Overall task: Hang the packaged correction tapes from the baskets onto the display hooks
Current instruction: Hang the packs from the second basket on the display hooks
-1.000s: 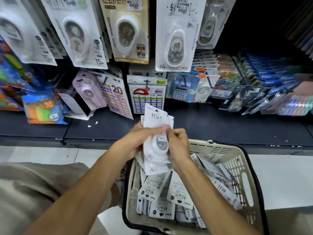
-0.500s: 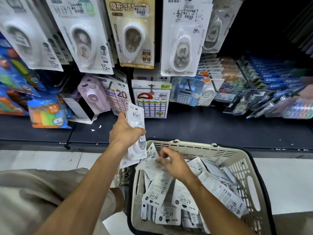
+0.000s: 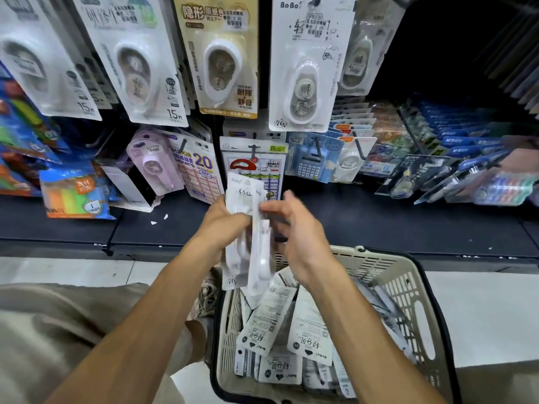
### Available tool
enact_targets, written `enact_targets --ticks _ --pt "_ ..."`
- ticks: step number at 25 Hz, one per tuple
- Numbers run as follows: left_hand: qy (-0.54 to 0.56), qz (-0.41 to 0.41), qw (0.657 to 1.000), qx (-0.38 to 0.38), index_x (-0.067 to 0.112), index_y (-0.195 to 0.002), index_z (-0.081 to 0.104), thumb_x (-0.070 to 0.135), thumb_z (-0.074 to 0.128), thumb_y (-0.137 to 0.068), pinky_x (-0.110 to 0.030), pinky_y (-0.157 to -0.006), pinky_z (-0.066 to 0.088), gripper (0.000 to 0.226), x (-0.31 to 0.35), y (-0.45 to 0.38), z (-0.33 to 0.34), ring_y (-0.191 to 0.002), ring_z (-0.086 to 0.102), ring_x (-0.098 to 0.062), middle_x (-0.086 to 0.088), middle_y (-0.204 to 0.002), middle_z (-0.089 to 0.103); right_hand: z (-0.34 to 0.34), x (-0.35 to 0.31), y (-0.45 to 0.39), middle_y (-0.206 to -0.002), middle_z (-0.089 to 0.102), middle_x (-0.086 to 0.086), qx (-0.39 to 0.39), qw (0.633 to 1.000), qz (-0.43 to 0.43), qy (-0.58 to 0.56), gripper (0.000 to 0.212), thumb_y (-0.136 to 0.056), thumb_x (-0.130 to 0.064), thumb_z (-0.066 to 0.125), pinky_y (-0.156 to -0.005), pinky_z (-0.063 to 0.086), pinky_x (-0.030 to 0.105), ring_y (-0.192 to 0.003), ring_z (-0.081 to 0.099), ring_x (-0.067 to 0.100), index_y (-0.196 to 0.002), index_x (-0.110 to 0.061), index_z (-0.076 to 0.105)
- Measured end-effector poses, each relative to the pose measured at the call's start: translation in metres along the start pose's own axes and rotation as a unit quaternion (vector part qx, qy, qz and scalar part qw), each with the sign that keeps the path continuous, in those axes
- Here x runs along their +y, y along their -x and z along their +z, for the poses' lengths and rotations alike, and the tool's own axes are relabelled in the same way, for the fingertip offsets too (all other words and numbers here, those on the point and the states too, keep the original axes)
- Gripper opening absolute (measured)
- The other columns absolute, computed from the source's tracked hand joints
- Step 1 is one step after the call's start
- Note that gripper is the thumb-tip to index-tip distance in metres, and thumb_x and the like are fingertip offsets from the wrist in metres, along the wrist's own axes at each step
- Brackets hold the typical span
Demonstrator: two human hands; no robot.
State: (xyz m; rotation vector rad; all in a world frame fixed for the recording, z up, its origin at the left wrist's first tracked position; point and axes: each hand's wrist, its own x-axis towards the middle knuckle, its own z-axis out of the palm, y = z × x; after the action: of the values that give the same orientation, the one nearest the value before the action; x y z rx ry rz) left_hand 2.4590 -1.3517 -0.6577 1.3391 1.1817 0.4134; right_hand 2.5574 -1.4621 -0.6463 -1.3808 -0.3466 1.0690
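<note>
Fingers of the left hand are clenched around a small stack of packaged correction tapes, gripping it from the left side at mid-height. Fingers of the right hand touch the right edge of the same stack near its top, with the thumb raised above the packs; motion blur prevents confirming whether this hand pinches a pack or only rests against it. The stack stands roughly upright, printed header cards at the top, its lower end hanging over the rear left corner of the basket.

The beige plastic basket sits on the floor directly below the hands. More correction tape packs lie loose inside it, most face down and overlapping.

Beyond the hands, a dark shelf runs across the view. Above it, larger carded correction tapes hang in rows, including a white BoBo card and a yellow card beside it. Sticker sheets and other stationery hang lower, just behind the stack.
</note>
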Motion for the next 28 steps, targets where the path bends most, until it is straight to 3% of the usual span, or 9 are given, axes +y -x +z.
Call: enact_targets --ticks 1,3,6,10,15,18,21,25,28 --pt "0.025 -0.001 1.000 -0.006 0.024 -0.111 0.072 0.004 0.079 -0.068 -0.041 -0.081 0.064 0.049 0.002 0.001 -0.003 -0.094 0.077 -0.023 0.001 -0.100 0.080 -0.001 0.002 0.001 -0.113 0.073 0.007 -0.050 0.998 -0.022 0.041 0.014 -0.094 -0.030 0.066 -0.085 0.054 0.032 -0.098 0.069 0.017 -0.103 -0.022 0.073" --pt "0.075 -0.013 0.996 -0.039 0.024 -0.100 0.079 0.006 0.077 -0.061 -0.038 -0.069 0.065 0.043 0.006 0.004 -0.008 -0.088 0.079 -0.028 -0.004 -0.096 0.082 -0.007 0.013 0.006 -0.134 0.062 -0.001 -0.082 0.987 -0.084 0.106 0.044 -0.086 -0.015 0.079 -0.096 0.054 0.031 -0.116 0.065 0.017 -0.124 -0.032 0.065" --pt "0.087 -0.035 0.990 -0.109 0.024 -0.090 0.083 0.009 0.079 -0.058 -0.035 -0.068 0.065 0.035 0.009 0.010 -0.010 -0.090 0.079 -0.029 -0.008 -0.100 0.081 -0.013 0.028 0.005 -0.130 0.067 -0.001 -0.053 0.998 -0.020 -0.039 0.078 -0.069 -0.035 0.089 -0.090 0.058 0.032 -0.111 0.070 0.016 -0.137 -0.032 0.051" --pt "0.140 -0.045 0.985 -0.093 0.022 -0.124 0.071 0.053 0.098 -0.047 -0.048 -0.095 0.058 0.087 0.013 0.013 -0.002 -0.103 0.077 -0.029 -0.006 -0.113 0.079 -0.009 0.027 -0.007 -0.099 0.070 0.001 0.141 0.989 -0.006 0.050 0.055 -0.076 -0.070 0.070 -0.082 0.059 0.044 -0.084 0.070 0.016 -0.094 -0.021 0.053" --pt "0.110 -0.062 0.988 -0.085 0.021 -0.137 0.054 0.035 0.105 -0.029 -0.053 -0.095 0.058 0.120 0.014 0.016 0.000 -0.101 0.076 -0.032 -0.008 -0.116 0.077 0.003 0.014 -0.014 -0.111 0.061 0.002 0.157 0.942 -0.128 0.268 0.025 -0.105 -0.036 0.043 -0.084 0.048 0.034 -0.095 0.060 0.017 -0.095 -0.020 0.060" --pt "0.085 -0.094 0.986 -0.105 0.017 -0.134 0.056 0.013 0.101 -0.040 -0.056 -0.089 0.060 0.104 0.022 0.013 -0.022 -0.096 0.077 -0.036 -0.016 -0.114 0.077 -0.008 0.011 -0.017 -0.104 0.073 0.009 0.006 1.000 0.017 0.007 0.031 -0.106 -0.027 0.047 -0.070 0.057 0.030 -0.084 0.069 0.019 -0.101 -0.010 0.073" --pt "-0.014 -0.041 0.998 -0.041 0.024 -0.132 0.052 0.010 0.097 -0.058 -0.038 -0.073 0.064 0.088 0.029 0.011 -0.045 -0.087 0.079 -0.021 -0.001 -0.107 0.079 -0.020 0.030 -0.015 -0.115 0.073 0.012 -0.070 0.988 0.078 -0.113 0.025 -0.101 -0.014 0.051 -0.077 0.058 0.041 -0.088 0.069 0.024 -0.116 -0.009 0.070" --pt "-0.341 0.041 0.937 0.060 0.043 -0.147 0.030 0.038 0.094 -0.057 -0.043 -0.094 0.057 0.110 0.030 0.019 -0.054 -0.108 0.068 -0.027 0.007 -0.118 0.068 -0.003 0.114 -0.006 -0.146 0.053 0.007 0.007 0.941 0.185 0.282 0.055 -0.092 -0.012 0.067 -0.099 0.051 0.042 -0.120 0.060 0.026 -0.143 -0.017 0.046" --pt "-0.356 0.037 0.932 0.062 0.045 -0.150 0.024 0.045 0.091 -0.055 -0.045 -0.101 0.053 0.116 0.027 0.019 -0.055 -0.115 0.064 -0.033 -0.001 -0.125 0.068 0.014 0.161 -0.009 -0.152 0.039 0.008 0.002 0.878 0.179 0.444 0.077 -0.088 -0.018 0.067 -0.109 0.044 0.048 -0.131 0.048 0.036 -0.151 -0.016 0.023"
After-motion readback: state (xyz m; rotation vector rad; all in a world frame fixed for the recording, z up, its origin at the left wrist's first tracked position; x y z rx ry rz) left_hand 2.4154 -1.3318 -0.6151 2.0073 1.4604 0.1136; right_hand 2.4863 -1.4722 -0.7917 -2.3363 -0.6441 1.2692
